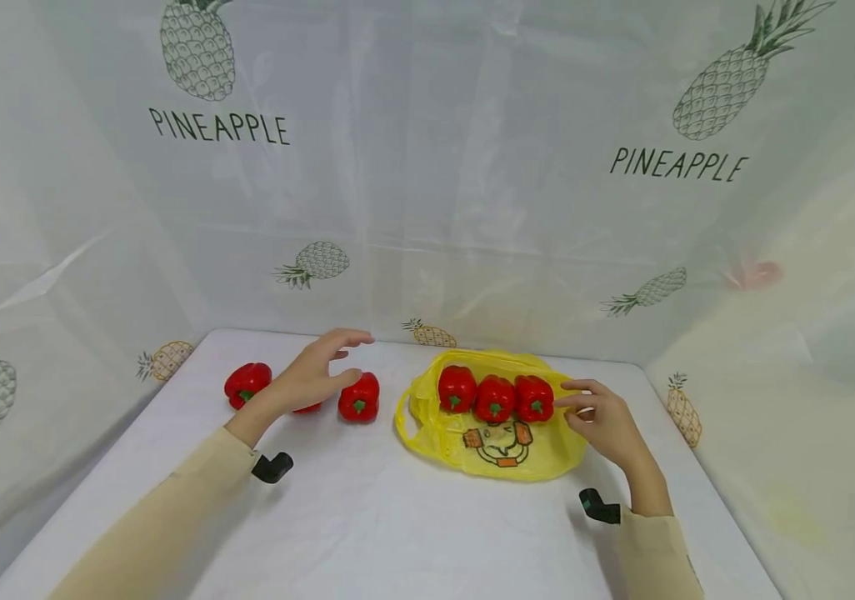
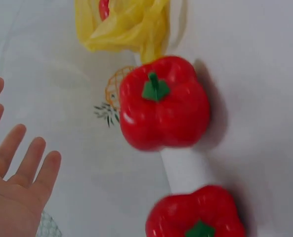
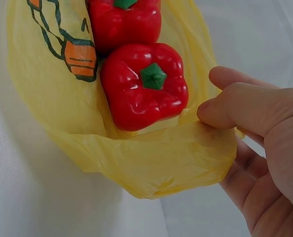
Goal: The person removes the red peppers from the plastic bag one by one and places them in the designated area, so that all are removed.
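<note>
A yellow plastic bag (image 1: 547, 458) lies on the table with three red bell peppers (image 1: 495, 398) in a row on it. At its right edge my right hand (image 1: 603, 421) pinches the rim between thumb and fingers. In the right wrist view the bag's lip (image 3: 171, 158) folds up beside a bell pepper (image 3: 144, 89). My left hand (image 1: 318, 371) hovers over the left group, fingers spread and holding nothing. Near its thumb sits one bell pepper (image 1: 358, 400). Another bell pepper (image 1: 248, 383) stands left of the wrist, and a third is mostly hidden beneath the hand.
The table (image 1: 397, 533) has a white cover. Behind and at both sides hangs a pale curtain (image 1: 457, 167) with printed pineapples. The bag's handle loop (image 1: 403, 425) spreads out toward the left peppers.
</note>
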Action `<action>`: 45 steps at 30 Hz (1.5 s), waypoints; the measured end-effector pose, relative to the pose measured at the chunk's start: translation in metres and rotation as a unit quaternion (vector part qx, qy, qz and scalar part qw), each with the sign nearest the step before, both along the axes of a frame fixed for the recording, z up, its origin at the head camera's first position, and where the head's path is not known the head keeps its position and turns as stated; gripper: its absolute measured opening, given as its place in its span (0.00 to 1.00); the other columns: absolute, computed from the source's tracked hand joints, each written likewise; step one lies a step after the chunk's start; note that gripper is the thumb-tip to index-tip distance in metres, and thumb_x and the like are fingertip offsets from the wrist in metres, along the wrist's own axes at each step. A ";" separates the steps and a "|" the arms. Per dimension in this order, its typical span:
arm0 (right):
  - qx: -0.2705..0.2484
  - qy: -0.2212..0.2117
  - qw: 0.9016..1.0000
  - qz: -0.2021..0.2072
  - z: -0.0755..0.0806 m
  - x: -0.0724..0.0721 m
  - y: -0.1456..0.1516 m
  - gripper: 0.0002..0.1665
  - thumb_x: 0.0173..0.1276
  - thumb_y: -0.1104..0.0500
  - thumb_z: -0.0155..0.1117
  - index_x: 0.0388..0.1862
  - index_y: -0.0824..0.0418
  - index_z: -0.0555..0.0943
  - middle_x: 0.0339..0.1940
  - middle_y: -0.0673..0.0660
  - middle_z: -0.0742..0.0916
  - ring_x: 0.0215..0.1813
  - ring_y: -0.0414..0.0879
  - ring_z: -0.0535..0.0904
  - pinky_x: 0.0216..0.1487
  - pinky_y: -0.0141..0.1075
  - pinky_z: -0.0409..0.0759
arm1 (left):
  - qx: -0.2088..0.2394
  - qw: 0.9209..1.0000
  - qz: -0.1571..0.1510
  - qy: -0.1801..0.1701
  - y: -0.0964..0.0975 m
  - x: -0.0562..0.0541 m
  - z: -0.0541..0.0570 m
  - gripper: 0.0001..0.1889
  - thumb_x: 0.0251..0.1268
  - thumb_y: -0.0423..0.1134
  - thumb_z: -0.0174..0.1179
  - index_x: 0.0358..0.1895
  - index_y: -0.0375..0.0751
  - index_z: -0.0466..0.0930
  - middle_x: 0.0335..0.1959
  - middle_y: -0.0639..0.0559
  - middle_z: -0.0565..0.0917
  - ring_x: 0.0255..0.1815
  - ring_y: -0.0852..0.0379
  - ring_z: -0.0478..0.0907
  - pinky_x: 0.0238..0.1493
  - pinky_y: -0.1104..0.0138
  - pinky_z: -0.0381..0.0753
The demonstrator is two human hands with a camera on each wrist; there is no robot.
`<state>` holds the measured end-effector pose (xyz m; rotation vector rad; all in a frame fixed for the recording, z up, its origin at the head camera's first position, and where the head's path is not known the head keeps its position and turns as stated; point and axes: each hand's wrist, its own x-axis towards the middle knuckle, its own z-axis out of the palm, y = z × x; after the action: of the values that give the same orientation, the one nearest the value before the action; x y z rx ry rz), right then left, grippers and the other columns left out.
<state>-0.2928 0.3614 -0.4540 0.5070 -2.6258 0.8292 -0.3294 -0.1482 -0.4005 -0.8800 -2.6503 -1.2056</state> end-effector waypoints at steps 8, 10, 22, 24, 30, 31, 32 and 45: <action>-0.009 0.005 1.000 0.004 -0.003 0.000 0.001 0.13 0.63 0.75 0.73 0.43 0.62 0.94 0.60 0.63 0.86 0.42 0.51 0.87 0.44 0.34 0.90 | -0.007 0.999 -0.029 -0.018 0.033 0.001 -0.003 0.29 0.74 0.38 0.66 0.76 0.54 0.71 0.74 0.55 0.75 0.74 0.47 0.72 0.74 0.49 0.76; -0.006 0.007 1.000 0.002 -0.004 0.000 0.001 0.14 0.63 0.75 0.73 0.42 0.61 0.94 0.60 0.63 0.87 0.42 0.50 0.87 0.44 0.31 0.89 | -0.010 0.999 -0.029 -0.021 0.041 0.001 -0.004 0.29 0.74 0.38 0.67 0.75 0.55 0.72 0.74 0.55 0.75 0.74 0.48 0.72 0.73 0.50 0.76; 0.004 0.015 1.000 0.007 -0.001 0.000 -0.001 0.14 0.63 0.76 0.73 0.42 0.61 0.94 0.59 0.64 0.87 0.41 0.50 0.86 0.43 0.32 0.89 | 0.004 0.996 -0.084 -0.027 0.076 -0.002 -0.014 0.28 0.75 0.35 0.65 0.75 0.51 0.72 0.75 0.56 0.73 0.75 0.45 0.71 0.74 0.52 0.75; 0.005 0.014 1.000 0.008 -0.001 0.000 -0.001 0.14 0.63 0.76 0.72 0.42 0.62 0.94 0.59 0.63 0.87 0.42 0.51 0.86 0.43 0.30 0.88 | 0.003 0.995 -0.095 -0.029 0.083 -0.003 -0.017 0.27 0.75 0.36 0.64 0.75 0.51 0.72 0.75 0.56 0.73 0.75 0.44 0.72 0.74 0.52 0.75; 0.005 0.017 1.000 0.009 -0.002 -0.001 -0.002 0.14 0.62 0.76 0.73 0.42 0.62 0.93 0.59 0.63 0.87 0.41 0.50 0.86 0.43 0.32 0.89 | -0.010 0.993 -0.105 -0.050 0.101 -0.006 -0.021 0.28 0.76 0.37 0.63 0.76 0.49 0.72 0.76 0.55 0.72 0.75 0.43 0.72 0.74 0.50 0.75; 0.005 0.018 1.000 0.010 -0.002 -0.001 -0.002 0.14 0.62 0.76 0.73 0.42 0.62 0.93 0.59 0.63 0.87 0.41 0.50 0.86 0.43 0.34 0.90 | -0.013 0.993 -0.104 -0.053 0.104 -0.007 -0.022 0.28 0.76 0.38 0.63 0.76 0.50 0.72 0.76 0.55 0.72 0.74 0.43 0.72 0.74 0.49 0.75; 0.004 0.020 1.000 0.011 -0.002 -0.001 -0.002 0.14 0.62 0.76 0.73 0.42 0.62 0.93 0.59 0.63 0.87 0.41 0.50 0.86 0.43 0.36 0.90 | -0.018 0.993 -0.102 -0.056 0.107 -0.009 -0.022 0.28 0.76 0.38 0.63 0.76 0.51 0.72 0.76 0.55 0.72 0.74 0.44 0.72 0.73 0.49 0.75; 0.003 0.010 1.000 0.014 -0.002 0.002 -0.003 0.14 0.63 0.76 0.73 0.43 0.61 0.93 0.59 0.64 0.87 0.41 0.51 0.88 0.43 0.32 0.89 | -0.056 0.991 -0.095 -0.071 0.134 -0.031 -0.028 0.26 0.76 0.34 0.63 0.74 0.43 0.74 0.75 0.50 0.74 0.73 0.44 0.73 0.73 0.54 0.77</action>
<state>-0.2910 0.3587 -0.4555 0.5525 -2.6098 0.8216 -0.3603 -0.0140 -0.4287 -1.1271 -2.8241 -1.2104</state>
